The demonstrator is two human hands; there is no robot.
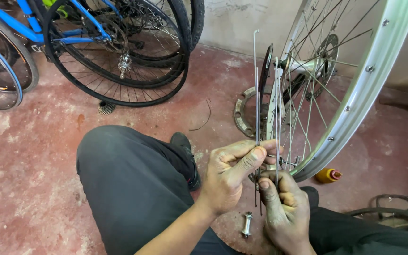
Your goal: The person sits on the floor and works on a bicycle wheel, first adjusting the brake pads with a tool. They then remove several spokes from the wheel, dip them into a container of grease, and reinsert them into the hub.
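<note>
Thin steel spokes (257, 94), bundled upright, beside silver wheel rim (355, 101).

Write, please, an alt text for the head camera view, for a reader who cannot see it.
Two grimy hands, the left hand and the right hand, hold a bundle of thin metal spokes upright beside a silver bicycle wheel. The person crouches on a red floor; a blue bicycle leans behind.

rim (361, 97): bare alu, bright, smooth
spokes (257, 89): thin steel wire, dull shine
floor (34, 156): red-painted concrete, worn, rough
trousers (128, 184): dark cloth, matt
bottle (327, 175): yellow plastic, glossy
tyres (119, 101): black rubber, matt
</note>
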